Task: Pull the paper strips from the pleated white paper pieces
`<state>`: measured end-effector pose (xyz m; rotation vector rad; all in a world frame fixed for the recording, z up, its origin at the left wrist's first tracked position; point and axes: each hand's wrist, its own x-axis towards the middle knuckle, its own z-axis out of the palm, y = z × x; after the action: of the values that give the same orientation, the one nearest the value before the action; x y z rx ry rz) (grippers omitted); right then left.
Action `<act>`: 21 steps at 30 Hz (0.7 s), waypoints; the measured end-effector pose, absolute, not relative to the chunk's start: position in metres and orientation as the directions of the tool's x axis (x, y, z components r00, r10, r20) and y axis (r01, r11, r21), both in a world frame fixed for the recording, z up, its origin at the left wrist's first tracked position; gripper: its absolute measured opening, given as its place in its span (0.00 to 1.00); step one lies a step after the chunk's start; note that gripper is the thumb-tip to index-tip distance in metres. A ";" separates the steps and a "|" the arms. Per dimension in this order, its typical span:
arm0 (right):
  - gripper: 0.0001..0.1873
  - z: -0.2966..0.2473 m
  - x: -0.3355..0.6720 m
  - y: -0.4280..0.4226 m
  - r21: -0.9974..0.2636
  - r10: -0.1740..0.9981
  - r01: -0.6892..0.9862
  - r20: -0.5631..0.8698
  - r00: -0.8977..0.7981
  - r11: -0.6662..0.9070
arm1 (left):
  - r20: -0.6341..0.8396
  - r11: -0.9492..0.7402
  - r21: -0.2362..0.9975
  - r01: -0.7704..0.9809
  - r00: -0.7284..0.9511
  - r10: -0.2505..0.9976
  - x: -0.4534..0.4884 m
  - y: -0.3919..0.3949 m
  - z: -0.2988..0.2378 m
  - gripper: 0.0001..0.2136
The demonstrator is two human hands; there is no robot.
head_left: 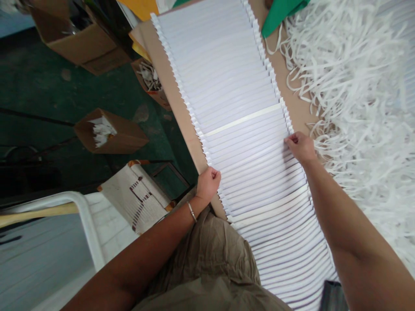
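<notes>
A long fanned row of overlapping white paper sheets (240,86) runs up the view, with scalloped edges along both sides. It lies on a tan cardboard board (171,90). Two cream strips (243,121) cross the row, and a second one (269,207) lies nearer me. My left hand (209,183) is curled and pinches the row's left edge. My right hand (300,147) pinches the right edge further up. A thick mass of shredded white paper strips (350,86) hangs beside the board on the right.
Open cardboard boxes (110,131) holding white scraps stand on the dark green floor at left. A white tubular frame (81,220) and a printed woven sack (134,198) lie near my left arm. A green cloth (282,15) sits at the top. Khaki clothing (204,259) shows below.
</notes>
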<state>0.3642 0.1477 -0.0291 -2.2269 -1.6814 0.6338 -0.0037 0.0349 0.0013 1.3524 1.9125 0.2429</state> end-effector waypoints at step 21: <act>0.16 0.019 0.436 0.160 -0.086 0.970 0.969 0.065 0.236 -0.230 | -0.412 0.287 0.745 0.602 0.077 0.908 -0.020 0.012 0.026 0.08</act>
<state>0.4361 0.1602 0.0188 -2.3827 -1.8773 0.0041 -0.0202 0.0125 0.0258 1.4118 1.6219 0.4114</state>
